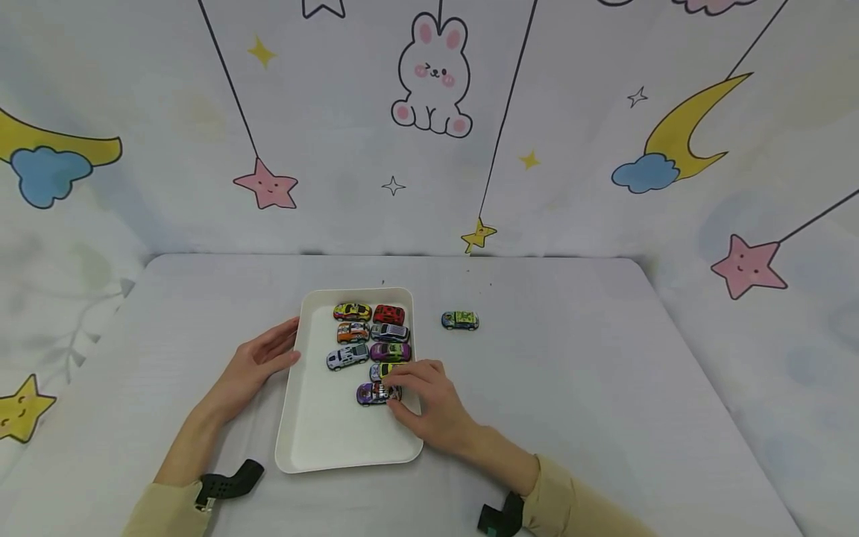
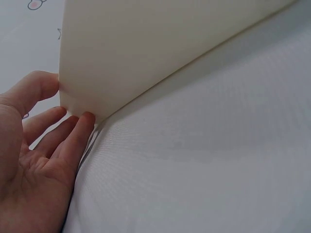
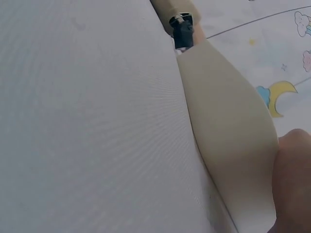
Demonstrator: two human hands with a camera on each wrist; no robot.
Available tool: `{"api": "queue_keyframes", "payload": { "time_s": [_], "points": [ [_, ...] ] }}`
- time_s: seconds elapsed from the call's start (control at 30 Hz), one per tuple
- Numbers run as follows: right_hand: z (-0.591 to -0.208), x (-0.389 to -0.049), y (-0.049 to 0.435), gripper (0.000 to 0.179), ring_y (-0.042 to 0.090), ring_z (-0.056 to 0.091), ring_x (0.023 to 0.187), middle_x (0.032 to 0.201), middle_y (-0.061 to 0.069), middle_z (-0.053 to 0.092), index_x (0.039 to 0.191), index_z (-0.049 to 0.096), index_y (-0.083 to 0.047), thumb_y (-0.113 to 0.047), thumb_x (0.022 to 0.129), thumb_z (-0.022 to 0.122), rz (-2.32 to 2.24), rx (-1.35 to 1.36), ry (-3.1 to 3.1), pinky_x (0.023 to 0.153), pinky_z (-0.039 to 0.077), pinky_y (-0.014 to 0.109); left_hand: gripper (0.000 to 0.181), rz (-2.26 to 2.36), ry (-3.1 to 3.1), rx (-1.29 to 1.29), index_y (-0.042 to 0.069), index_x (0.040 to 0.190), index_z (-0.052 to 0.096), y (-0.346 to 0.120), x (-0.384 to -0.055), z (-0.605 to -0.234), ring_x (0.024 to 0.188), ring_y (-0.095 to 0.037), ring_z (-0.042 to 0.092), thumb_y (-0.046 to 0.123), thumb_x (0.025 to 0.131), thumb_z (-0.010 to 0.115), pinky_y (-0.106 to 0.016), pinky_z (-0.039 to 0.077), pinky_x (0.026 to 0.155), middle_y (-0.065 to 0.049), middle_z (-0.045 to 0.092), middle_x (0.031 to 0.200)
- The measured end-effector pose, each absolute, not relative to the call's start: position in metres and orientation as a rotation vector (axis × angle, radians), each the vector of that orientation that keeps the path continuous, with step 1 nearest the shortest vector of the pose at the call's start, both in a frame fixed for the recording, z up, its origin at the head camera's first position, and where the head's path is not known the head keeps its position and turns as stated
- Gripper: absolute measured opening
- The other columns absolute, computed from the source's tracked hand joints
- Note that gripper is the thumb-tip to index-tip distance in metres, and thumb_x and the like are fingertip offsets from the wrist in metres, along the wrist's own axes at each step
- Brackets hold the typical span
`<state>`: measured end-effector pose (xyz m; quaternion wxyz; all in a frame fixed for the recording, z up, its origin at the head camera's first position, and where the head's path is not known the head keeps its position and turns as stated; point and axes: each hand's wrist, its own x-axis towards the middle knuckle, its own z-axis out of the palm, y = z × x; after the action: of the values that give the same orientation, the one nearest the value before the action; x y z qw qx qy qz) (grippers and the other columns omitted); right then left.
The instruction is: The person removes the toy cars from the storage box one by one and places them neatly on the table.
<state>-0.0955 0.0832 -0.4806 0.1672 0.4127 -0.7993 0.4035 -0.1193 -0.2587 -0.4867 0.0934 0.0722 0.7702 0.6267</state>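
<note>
A white tray holds several small toy cars, mostly in two columns toward its far right. My right hand reaches over the tray's right rim, its thumb and forefinger pinching the right end of a purple toy car, the nearest one. Just behind, a yellow-and-white toy car is partly covered by those fingers. With fairly straight fingers, my left hand touches the tray's left side from outside. In the left wrist view, the left hand's thumb and fingertips meet the tray's outer wall.
One green-and-blue toy car sits on the white tabletop outside the tray, to the right. Inside are a red toy car, a silver toy car and others. A patterned cloth backdrop rises behind the table.
</note>
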Motion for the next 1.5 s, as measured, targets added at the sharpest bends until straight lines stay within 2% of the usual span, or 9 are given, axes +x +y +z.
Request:
{"api": "queue_keyframes", "payload": {
  "time_s": [0.73,1.23,1.5],
  "points": [
    [-0.46,-0.092,0.083,0.025,0.013,0.06,0.112,0.115,-0.002,0.066,0.106,0.075,-0.014,-0.013,0.082,0.082,0.892,1.216,-2.588,0.098,0.038,0.04,0.069,1.857,2.293,0.213,0.006,0.157,0.031,-0.257,-0.119,-0.487,0.145,-0.008,0.035,0.021,0.099,0.065,-0.007,0.039,0.101,-0.015,0.028,0.163],
    [-0.458,-0.092,0.082,0.033,0.012,0.059,0.113,0.116,-0.003,0.068,0.112,0.073,-0.016,-0.013,0.08,0.083,0.769,1.232,-2.613,0.097,0.036,0.042,0.068,1.849,2.305,0.218,0.006,0.156,0.031,-0.258,-0.119,-0.487,0.143,-0.003,0.037,0.021,0.099,0.065,-0.006,0.04,0.101,-0.016,0.028,0.163],
    [-0.458,-0.092,0.082,0.032,0.01,0.06,0.111,0.113,-0.005,0.069,0.111,0.074,-0.018,-0.011,0.081,0.082,0.758,1.249,-2.635,0.096,0.035,0.041,0.069,1.832,2.313,0.203,0.007,0.157,0.031,-0.257,-0.119,-0.486,0.144,-0.006,0.036,0.022,0.099,0.065,-0.006,0.039,0.101,-0.015,0.028,0.163]
  ]
}}
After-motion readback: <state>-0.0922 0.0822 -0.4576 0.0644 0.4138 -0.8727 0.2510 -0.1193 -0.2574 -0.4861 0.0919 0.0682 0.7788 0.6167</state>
